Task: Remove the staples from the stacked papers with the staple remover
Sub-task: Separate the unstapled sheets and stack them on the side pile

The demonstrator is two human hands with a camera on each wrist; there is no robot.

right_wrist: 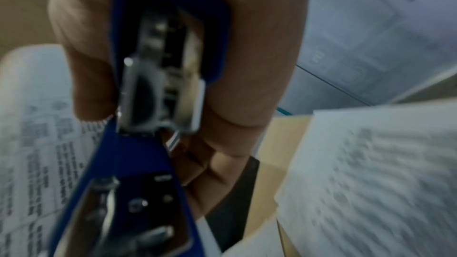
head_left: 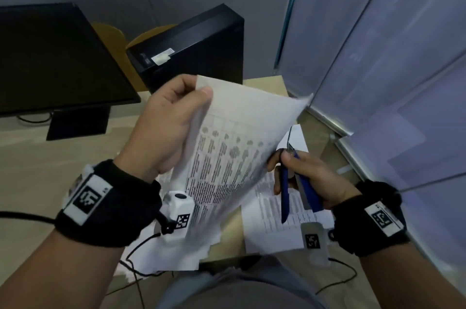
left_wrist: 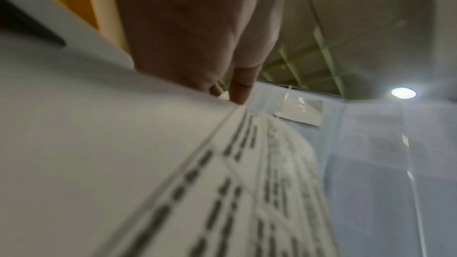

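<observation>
My left hand [head_left: 174,119] pinches the top corner of a printed paper stack [head_left: 234,152] and holds it lifted above the desk, thumb on the front of the sheets. In the left wrist view the same stack [left_wrist: 148,173] fills the lower frame under my fingers [left_wrist: 239,89]. My right hand [head_left: 302,177] grips a blue staple remover [head_left: 293,187] by its handles, its metal tip pointing up toward the stack's right edge. The right wrist view shows the staple remover [right_wrist: 148,105] close up inside my curled fingers [right_wrist: 81,65]. No staple is visible.
More printed sheets [head_left: 272,218] lie on the wooden desk [head_left: 30,162] below my hands. A dark monitor [head_left: 55,56] stands at the left, a black box [head_left: 191,46] behind the papers. Pale partition panels [head_left: 378,56] close the right side. Cables hang near the front edge.
</observation>
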